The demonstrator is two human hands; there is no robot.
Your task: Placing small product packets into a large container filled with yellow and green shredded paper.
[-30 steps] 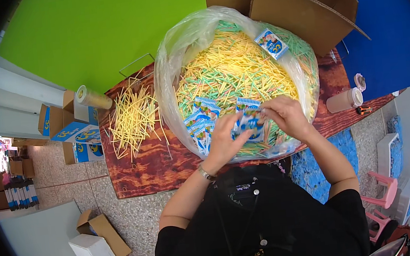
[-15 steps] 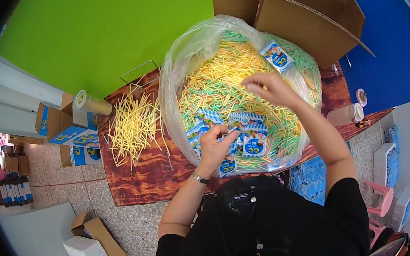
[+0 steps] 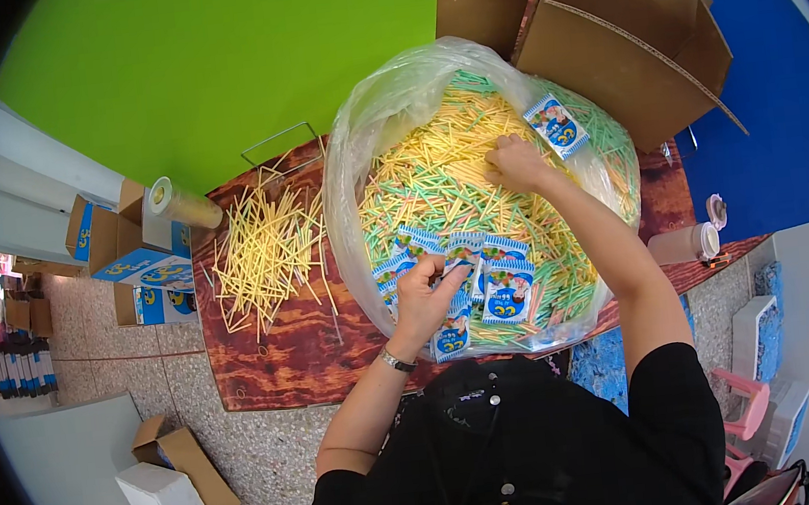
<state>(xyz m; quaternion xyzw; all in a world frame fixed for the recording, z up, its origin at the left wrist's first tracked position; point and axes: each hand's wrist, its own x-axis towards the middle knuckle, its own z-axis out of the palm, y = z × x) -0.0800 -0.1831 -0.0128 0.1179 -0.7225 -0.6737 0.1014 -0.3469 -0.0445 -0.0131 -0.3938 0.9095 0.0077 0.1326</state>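
Observation:
A large clear plastic bag (image 3: 344, 195) stands open on the table, heaped with thin yellow, green and pinkish sticks (image 3: 436, 175). My left hand (image 3: 421, 300) is closed at the heap's near side, pinching a small blue-and-white packet (image 3: 464, 249) between thumb and fingers. Several similar packets lie around it on the sticks, among them one flat packet (image 3: 507, 291) just right of my thumb. Farther up, my right hand (image 3: 518, 164) rests on the heap with its fingers curled down into the sticks; what they grip is hidden. Another packet (image 3: 557, 125) lies beyond it, near the bag's right rim.
Loose yellow sticks (image 3: 271, 252) lie piled on the red-brown patterned table (image 3: 269, 370) left of the bag. A lidded clear jar (image 3: 184, 203) stands behind them. An open cardboard box (image 3: 625, 52) is at the back right, a tumbler (image 3: 685, 244) at the right edge.
My right hand has moved down onto the sticks, its fingers going from spread to curled. The packet at my left fingertips now shows more of its face. The view has shifted slightly.

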